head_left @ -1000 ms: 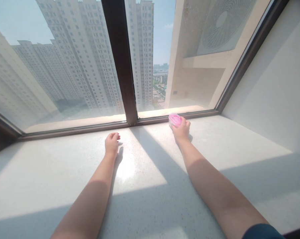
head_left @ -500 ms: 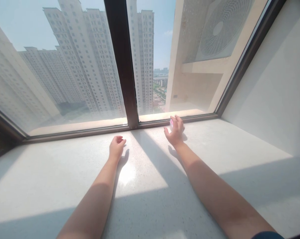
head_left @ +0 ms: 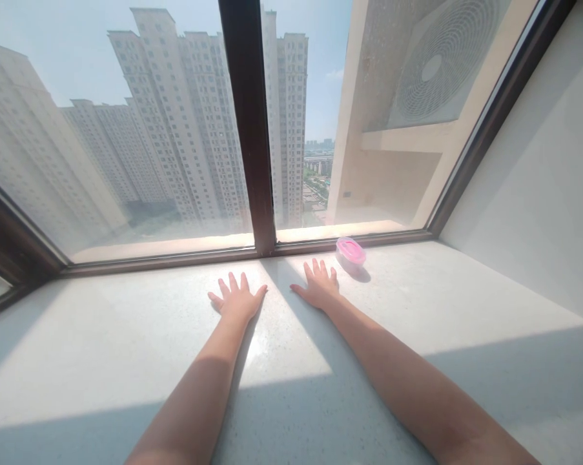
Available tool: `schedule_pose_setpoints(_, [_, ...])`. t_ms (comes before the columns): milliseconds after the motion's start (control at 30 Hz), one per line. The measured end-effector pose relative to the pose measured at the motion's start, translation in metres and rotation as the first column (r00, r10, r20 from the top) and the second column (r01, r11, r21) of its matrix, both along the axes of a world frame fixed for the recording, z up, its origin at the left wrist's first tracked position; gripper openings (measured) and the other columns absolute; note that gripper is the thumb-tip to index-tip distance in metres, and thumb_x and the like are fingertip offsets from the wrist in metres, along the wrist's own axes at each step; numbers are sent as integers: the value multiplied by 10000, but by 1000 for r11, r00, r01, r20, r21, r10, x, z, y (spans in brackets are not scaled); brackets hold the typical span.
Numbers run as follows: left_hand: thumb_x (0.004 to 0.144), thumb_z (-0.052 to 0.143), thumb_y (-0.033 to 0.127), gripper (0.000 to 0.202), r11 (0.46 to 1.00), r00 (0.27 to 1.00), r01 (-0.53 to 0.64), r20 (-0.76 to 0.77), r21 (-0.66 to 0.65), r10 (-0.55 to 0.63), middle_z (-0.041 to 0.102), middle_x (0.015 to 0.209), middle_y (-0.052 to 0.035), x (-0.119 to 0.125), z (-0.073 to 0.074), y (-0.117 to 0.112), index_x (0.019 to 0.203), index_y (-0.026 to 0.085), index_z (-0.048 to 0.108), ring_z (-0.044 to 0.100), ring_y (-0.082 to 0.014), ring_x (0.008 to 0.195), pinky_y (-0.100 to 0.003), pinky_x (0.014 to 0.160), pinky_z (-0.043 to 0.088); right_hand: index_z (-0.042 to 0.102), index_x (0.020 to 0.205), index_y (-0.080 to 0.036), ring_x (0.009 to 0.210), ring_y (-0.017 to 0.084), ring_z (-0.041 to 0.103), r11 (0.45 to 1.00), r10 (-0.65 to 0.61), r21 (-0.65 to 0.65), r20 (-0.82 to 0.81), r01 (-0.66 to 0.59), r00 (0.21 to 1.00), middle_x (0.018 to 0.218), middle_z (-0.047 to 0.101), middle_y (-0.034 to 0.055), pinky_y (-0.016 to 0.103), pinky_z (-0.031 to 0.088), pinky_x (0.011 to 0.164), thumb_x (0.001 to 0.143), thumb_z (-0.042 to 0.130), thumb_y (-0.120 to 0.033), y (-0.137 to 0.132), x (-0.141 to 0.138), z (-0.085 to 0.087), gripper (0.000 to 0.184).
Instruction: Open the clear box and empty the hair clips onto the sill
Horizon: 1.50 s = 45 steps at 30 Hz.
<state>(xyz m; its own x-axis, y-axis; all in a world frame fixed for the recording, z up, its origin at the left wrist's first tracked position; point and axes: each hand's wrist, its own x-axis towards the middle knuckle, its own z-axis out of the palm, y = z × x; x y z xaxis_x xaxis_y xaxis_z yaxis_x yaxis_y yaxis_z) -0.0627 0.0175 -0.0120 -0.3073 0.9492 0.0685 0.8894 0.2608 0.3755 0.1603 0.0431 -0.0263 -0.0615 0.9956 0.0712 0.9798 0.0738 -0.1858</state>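
Note:
Both of my hands lie flat, palms down, on a pale speckled stone window ledge (head_left: 126, 336). My left hand (head_left: 237, 298) has its fingers spread and holds nothing. My right hand (head_left: 319, 288) is spread the same way, a short gap to the right of the left one. A small round pink container (head_left: 350, 250) stands on the ledge just beyond and to the right of my right hand, close to the window frame and apart from my fingers.
A dark window frame (head_left: 252, 129) with a central upright runs along the ledge's far edge. Tall apartment blocks show through the glass. An outdoor air-conditioner fan (head_left: 431, 64) sits outside at the upper right. A white wall (head_left: 538, 194) closes off the ledge on the right.
My right hand let go of the pink container and drew back left, flattening on the ledge. My left hand opened from a loose curl to spread fingers.

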Motion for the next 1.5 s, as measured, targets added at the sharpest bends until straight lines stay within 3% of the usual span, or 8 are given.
schedule_pose_setpoints(100, [773,231,834,981,986,992,-55,-125,-157,36,73,1648,-120,0,2,-3,1559,246,238,-23,-446,1488,-778,1066,9,160,1567,-187,1492,373,14,994,-47,-96,-5,46,999,1634,66,177,583,0,1128,806,299,-844,2,2,-2,1015])
schedule_pose_setpoints(167, [758,172,856,1013,981,989,-51,-147,-186,23,58,1650,-125,0,3,-4,1567,246,200,-24,-448,1487,-797,1047,28,138,1571,-200,1494,368,-7,992,-47,-118,-1,47,999,1638,40,168,580,-7,1128,796,269,-860,3,2,-2,1027])
schedule_pose_setpoints(367, [655,275,927,1141,972,984,5,-170,-234,-46,12,1650,-143,-5,4,-4,1574,264,141,-69,-483,1472,-826,1013,34,38,1568,-318,1479,412,-64,989,-4,-151,13,6,1000,1642,-25,145,657,-38,1073,737,273,-912,3,3,-2,1049])
schedule_pose_setpoints(467, [651,321,921,1109,973,983,37,-166,-229,-76,18,1654,-121,-8,3,-3,1567,321,145,-72,-507,1462,-843,991,34,45,1558,-369,1468,446,-74,988,24,-153,19,-21,1000,1641,-36,135,683,-48,1049,717,291,-924,3,5,-1,1038])
schedule_pose_setpoints(600, [672,344,895,1055,974,982,60,-164,-218,-97,10,1659,-66,-9,2,-3,1560,354,164,-73,-524,1453,-846,990,44,35,1563,-342,1464,452,-80,985,32,-168,38,-25,999,1639,-40,138,671,-40,1057,733,298,-906,2,5,1,1038])
schedule_pose_setpoints(833, [689,270,904,1070,985,978,49,-191,-166,-80,107,1649,-123,-3,1,-6,1559,283,223,-13,-530,1455,-821,1018,33,77,1567,-287,1452,475,-64,983,62,-179,66,-50,996,1629,-35,181,652,-33,1053,707,284,-936,-2,5,5,1097])
schedule_pose_setpoints(1167, [723,289,869,1021,983,980,53,-180,-178,-85,110,1648,-128,-4,4,-6,1553,275,249,8,-531,1455,-804,1032,49,146,1559,-284,1463,454,-27,987,66,-148,37,-60,997,1629,32,183,636,-19,1070,739,332,-902,-8,7,9,1043])
schedule_pose_setpoints(1500, [718,277,875,1036,982,980,55,-181,-181,-88,119,1645,-149,-3,4,-5,1549,257,268,7,-541,1450,-801,1034,58,220,1540,-299,1473,439,9,986,103,-136,12,-100,995,1628,94,172,633,21,1086,846,380,-780,-5,15,6,860])
